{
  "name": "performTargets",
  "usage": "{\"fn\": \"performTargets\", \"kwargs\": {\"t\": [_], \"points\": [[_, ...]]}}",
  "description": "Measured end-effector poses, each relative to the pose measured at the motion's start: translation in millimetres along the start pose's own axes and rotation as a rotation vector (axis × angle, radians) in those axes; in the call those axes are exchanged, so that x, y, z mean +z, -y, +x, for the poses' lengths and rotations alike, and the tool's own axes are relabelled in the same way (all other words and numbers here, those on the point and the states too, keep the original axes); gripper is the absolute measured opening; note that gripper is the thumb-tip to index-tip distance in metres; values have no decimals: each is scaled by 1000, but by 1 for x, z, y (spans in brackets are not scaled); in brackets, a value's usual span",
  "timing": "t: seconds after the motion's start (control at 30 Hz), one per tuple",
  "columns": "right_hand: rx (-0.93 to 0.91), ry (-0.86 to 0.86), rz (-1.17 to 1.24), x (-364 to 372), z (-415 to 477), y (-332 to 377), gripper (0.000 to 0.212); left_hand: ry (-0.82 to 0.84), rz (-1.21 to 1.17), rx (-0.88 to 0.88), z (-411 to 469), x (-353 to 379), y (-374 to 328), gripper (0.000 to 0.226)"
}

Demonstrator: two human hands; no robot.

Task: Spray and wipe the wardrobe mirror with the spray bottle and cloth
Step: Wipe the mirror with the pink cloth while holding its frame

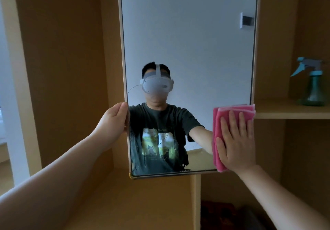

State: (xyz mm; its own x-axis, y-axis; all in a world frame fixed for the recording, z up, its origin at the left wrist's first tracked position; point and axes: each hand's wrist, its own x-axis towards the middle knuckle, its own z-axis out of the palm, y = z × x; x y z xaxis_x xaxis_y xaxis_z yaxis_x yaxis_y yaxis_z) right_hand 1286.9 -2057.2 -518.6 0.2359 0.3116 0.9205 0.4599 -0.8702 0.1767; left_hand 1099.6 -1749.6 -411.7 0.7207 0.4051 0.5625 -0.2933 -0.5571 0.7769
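A tall framed wardrobe mirror [187,33] fills the middle of the head view and reflects a person wearing a headset. My left hand [114,121] grips the mirror's left edge, thumb on the front of the frame. A folded pink cloth [232,110] lies flat against the lower right part of the glass. My right hand [235,140] presses on the cloth with straight, spread fingers. The green spray bottle [311,85] with a light blue trigger head stands upright on a shelf to the right, away from both hands.
A wooden shelf board [292,113] juts out right of the mirror, with open compartments above and below it. Wooden wardrobe panels [67,69] stand behind and left of the mirror. A dark bundle [225,215] lies low in the bottom compartment.
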Motion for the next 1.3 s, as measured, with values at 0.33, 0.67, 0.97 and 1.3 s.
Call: {"fn": "performTargets", "kwargs": {"t": [0.33,0.67,0.97,1.3], "points": [[29,29,39,-1,-17,6,65,130,-121,-8,-6,-3,15,51],[79,-4,50,0,-17,26,65,69,-109,33,-4,-2,15,48],[104,-8,60,2,-17,50,65,87,-105,46,-2,0,17,49],[84,-34,70,-3,-14,72,64,64,-64,23,-1,2,18,40]]}}
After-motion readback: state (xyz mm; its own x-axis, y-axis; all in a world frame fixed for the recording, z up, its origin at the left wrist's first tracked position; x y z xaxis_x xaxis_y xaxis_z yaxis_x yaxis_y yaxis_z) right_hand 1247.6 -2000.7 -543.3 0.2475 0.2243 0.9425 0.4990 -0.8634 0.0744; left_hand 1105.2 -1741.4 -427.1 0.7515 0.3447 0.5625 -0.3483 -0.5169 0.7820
